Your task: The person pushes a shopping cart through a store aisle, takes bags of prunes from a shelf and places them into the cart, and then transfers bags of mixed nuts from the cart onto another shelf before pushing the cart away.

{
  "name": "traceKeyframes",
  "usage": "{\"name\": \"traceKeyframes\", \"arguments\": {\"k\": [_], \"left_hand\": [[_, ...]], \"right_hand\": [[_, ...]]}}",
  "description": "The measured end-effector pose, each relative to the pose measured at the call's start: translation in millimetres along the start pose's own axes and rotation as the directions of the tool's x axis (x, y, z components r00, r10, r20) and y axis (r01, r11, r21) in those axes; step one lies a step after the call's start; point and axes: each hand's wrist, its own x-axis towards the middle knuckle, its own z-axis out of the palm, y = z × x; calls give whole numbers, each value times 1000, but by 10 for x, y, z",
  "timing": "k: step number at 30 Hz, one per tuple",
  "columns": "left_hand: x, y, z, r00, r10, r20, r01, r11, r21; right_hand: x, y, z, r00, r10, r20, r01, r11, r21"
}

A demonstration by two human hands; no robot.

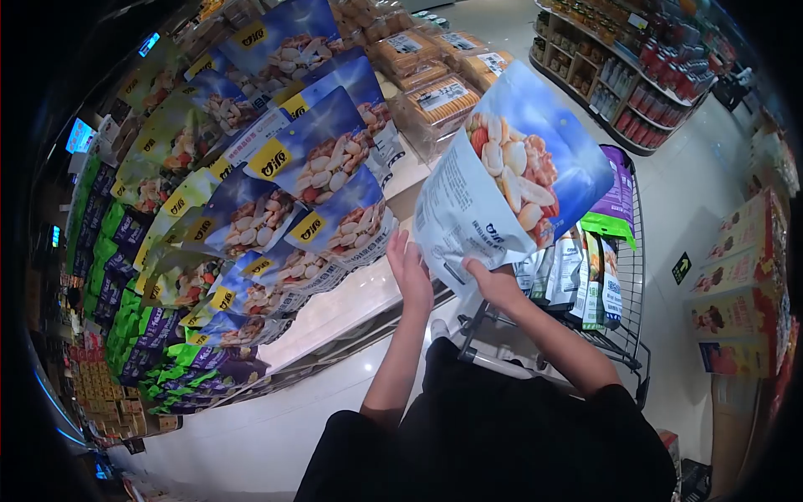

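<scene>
A glossy blue-and-white plastic nut pouch (544,159) is pinched at its near edge by the right hand (499,287), extending forward; the left hand (411,272) is held open alongside, contact unclear.

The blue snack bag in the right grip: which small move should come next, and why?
Perhaps shift the blue snack bag rightward over the cart: the right grip pinches the bag's lower edge, the left grip is open beside it, and other packages stand in the cart.
</scene>
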Motion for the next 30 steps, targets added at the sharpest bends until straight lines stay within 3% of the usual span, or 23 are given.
{"name": "traceKeyframes", "arguments": {"k": [1,3,5,6,8,9,10,12,14,15,18,20,22,24,26,28,30], "left_hand": [[101,-22,-25,998,-55,-2,55,991,-119],[270,-50,-105,987,-146,71,155,977,-149],[402,-38,-84,965,-239,104,252,957,-144],[511,-67,-70,961,-257,104,271,951,-150],[742,-157,-75,972,-167,164,210,933,-293],[936,-437,-200,927,-254,275,360,810,-463],[1003,-412,-196,927,-259,271,361,811,-461],[1091,-340,-151,788,-474,392,615,612,-497],[1219,-423,-191,764,-439,473,644,558,-523],[1259,-404,-170,786,-455,419,618,572,-539],[1367,-432,-168,806,-461,371,590,586,-555],[1400,-480,-159,812,-443,381,584,589,-559],[1378,-533,-130,845,-464,266,532,679,-507],[1278,-388,-102,854,-464,235,516,698,-496],[1257,-320,-155,857,-472,208,511,718,-472],[1298,-321,-317,842,-461,282,538,763,-358],[1282,-308,-481,816,-498,292,571,772,-279]], "right_hand": [[144,-50,100,1000,10,-17,-10,1000,-3],[429,-249,347,975,-139,-173,155,984,84],[781,-242,588,954,-216,-208,233,971,60],[952,-188,703,928,-293,-230,312,949,52],[1289,-63,901,938,-293,-184,282,956,-84],[1389,-116,1039,942,-280,-184,269,960,-82],[1486,-211,1182,899,-341,-275,318,940,-128],[1740,-210,1310,838,-407,-364,364,913,-183],[2033,-73,1350,784,-571,-244,371,746,-552],[2111,-53,1318,855,-488,-178,376,818,-435],[2179,-72,1248,882,-464,-83,400,830,-389],[2142,-106,1171,863,-501,-72,415,782,-465],[2016,-212,1019,943,-330,35,306,826,-473],[1890,-197,855,950,-313,16,271,796,-541],[1545,-250,649,985,-153,83,173,898,-404],[1241,-66,421,967,-251,-38,201,848,-490],[900,82,111,994,-91,-65,59,921,-386]]}}
